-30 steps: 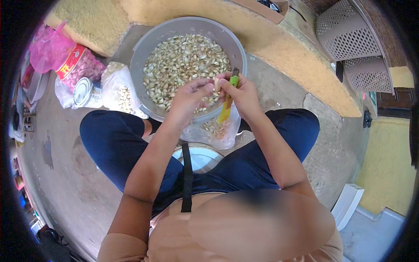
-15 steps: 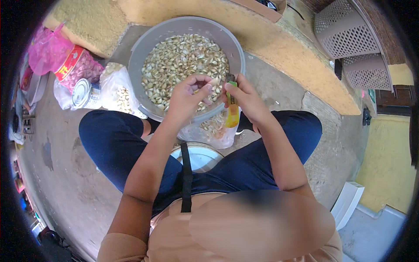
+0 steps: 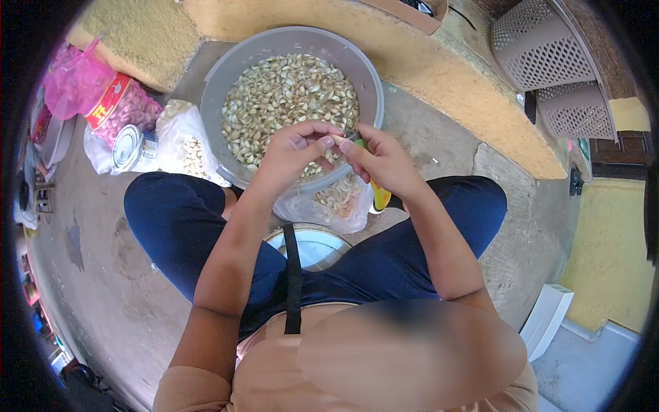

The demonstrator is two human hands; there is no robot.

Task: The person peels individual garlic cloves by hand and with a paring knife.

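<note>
My left hand (image 3: 296,152) is over the near side of a big grey basin (image 3: 213,117), its fingers closed on a small pale garlic clove (image 3: 337,141). My right hand (image 3: 386,163) grips a yellow and green box cutter (image 3: 379,198). Both hands' fingertips meet at the clove; the cutter's blade end is mostly hidden by the fingers. Many garlic cloves (image 3: 288,89) fill the basin. Just below the hands, a clear plastic bag (image 3: 353,220) with pale peelings leans by the basin.
Left of the basin are a white bag of cloves (image 3: 194,156), a tin can (image 3: 130,147) and a pink net bag of garlic (image 3: 127,113). A yellow ledge (image 3: 439,89) runs behind. Grey perforated crates (image 3: 542,51) stand at the upper right. A round light-blue lid or basin (image 3: 319,247) sits between the legs.
My right hand has moved left, bringing the box cutter against the clove in my left hand. The cutter's head is now largely covered by fingers.
</note>
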